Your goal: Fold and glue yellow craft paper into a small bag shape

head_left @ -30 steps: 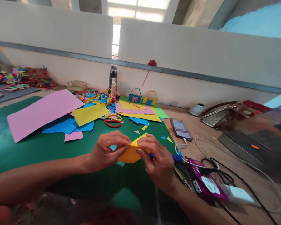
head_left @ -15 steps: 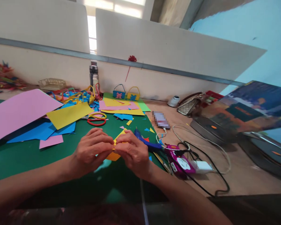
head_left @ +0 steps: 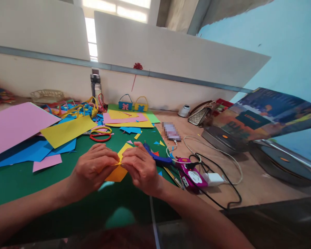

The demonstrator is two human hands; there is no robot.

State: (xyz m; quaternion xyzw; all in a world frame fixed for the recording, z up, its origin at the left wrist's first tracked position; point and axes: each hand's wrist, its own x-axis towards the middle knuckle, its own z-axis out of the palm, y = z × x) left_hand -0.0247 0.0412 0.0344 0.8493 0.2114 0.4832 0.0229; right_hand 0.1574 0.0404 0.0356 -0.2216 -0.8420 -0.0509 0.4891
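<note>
Between both hands is a small folded piece of yellow paper [head_left: 117,175], held above the green mat [head_left: 77,186]. My left hand [head_left: 94,167] pinches its left part, with thumb below and fingers on top. From the other side my right hand [head_left: 140,166] pinches the same fold, the fingertips of both hands almost meeting. A blue glue gun [head_left: 158,158] lies just right of my right hand. Scissors with red and yellow handles [head_left: 101,134] rest beyond my left hand. The fingers cover part of the fold.
Pink sheet [head_left: 20,128], yellow sheet [head_left: 68,130] and blue paper lie at left. Two small paper handbags [head_left: 125,105] stand at the back. At right are a phone [head_left: 171,131], a purple power strip [head_left: 191,176] with cables, and a dark open case [head_left: 223,140].
The view has shifted slightly, so things on the table appear farther left. Both hands keep hold of the yellow paper; more of its lower and upper faces shows between them.
</note>
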